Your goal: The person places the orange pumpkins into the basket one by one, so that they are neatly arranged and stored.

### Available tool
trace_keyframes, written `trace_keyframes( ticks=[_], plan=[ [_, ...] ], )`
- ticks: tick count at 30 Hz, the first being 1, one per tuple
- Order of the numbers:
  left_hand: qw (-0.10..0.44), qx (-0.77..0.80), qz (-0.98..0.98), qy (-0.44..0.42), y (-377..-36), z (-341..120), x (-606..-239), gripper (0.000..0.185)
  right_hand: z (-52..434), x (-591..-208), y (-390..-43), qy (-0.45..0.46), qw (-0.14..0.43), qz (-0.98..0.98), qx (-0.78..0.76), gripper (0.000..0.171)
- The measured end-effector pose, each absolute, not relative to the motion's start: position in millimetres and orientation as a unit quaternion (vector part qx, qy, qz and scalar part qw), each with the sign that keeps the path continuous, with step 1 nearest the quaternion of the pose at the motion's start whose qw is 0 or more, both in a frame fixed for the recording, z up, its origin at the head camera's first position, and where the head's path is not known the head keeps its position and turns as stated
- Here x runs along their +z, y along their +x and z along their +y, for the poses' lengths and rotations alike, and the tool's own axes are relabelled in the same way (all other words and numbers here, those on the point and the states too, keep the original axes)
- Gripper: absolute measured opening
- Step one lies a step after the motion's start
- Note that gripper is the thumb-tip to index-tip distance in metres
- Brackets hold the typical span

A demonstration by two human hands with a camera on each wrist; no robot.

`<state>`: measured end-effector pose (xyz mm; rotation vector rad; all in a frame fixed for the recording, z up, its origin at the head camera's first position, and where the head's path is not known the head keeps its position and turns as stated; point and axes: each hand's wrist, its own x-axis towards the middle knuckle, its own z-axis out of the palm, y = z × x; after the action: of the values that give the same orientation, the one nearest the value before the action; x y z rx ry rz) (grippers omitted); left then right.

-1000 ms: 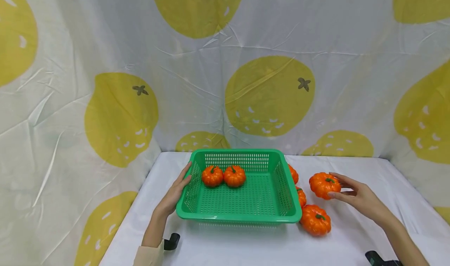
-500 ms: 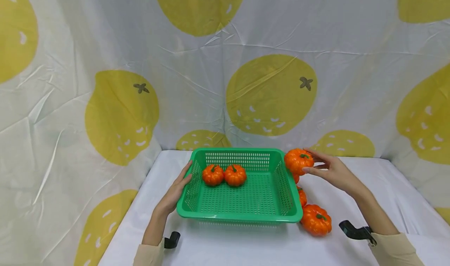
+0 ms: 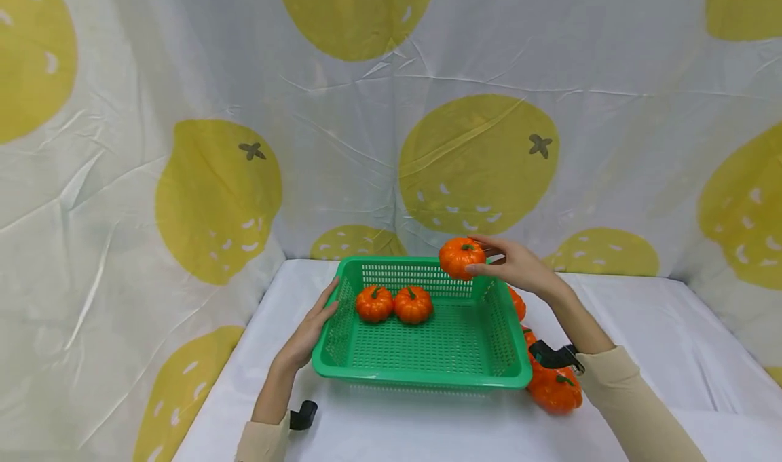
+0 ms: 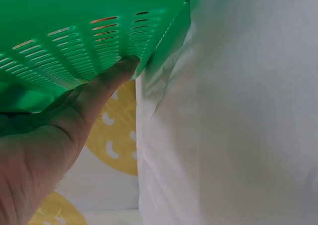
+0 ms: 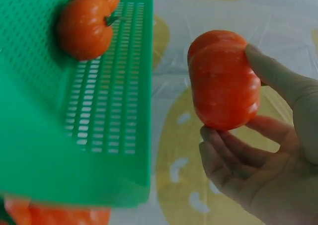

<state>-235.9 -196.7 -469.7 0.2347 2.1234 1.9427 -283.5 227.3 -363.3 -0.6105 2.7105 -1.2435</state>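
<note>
Right hand [image 3: 519, 266] is pinching a small pumpkin [image 3: 461, 256] by its ribbed sides; it looks light and rigid. Left hand [image 3: 308, 332] is resting flat-fingered against the green basket [image 3: 421, 374].

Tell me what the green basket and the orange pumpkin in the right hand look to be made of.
Green basket: likely moulded plastic, smooth with a slight sheen; even colour, regular slotted walls and floor.
Orange pumpkin in the right hand: seems an artificial plastic or foam toy, glossy; uniform ribs and bright highlights in the wrist view. Which of the two cannot be told.
</note>
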Motion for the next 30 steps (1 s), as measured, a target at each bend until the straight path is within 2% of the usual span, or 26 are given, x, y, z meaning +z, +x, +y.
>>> trace_keyframes(
  ticks=[7,17,26,30],
  plan=[
    [0.130,0.667,0.729,0.083,-237.8,-192.6,-467.6,0.058,200.2,-359.4,-294.7,-0.216,0.050,0.888,-0.404,0.073],
    [0.126,0.664,0.732,0.086,-238.5,-192.5,-468.1,0.057,186.4,-379.0,-298.7,-0.214,0.081,0.887,-0.401,0.070],
    [0.122,0.664,0.733,0.082,-237.0,-195.5,-470.1,0.057,191.1,-387.8,-291.3,-0.131,0.172,0.883,-0.417,0.073],
    [0.123,0.666,0.731,0.083,-236.7,-196.2,-469.9,0.058,190.8,-390.7,-289.1,-0.109,0.193,0.884,-0.411,0.073]
  ],
)
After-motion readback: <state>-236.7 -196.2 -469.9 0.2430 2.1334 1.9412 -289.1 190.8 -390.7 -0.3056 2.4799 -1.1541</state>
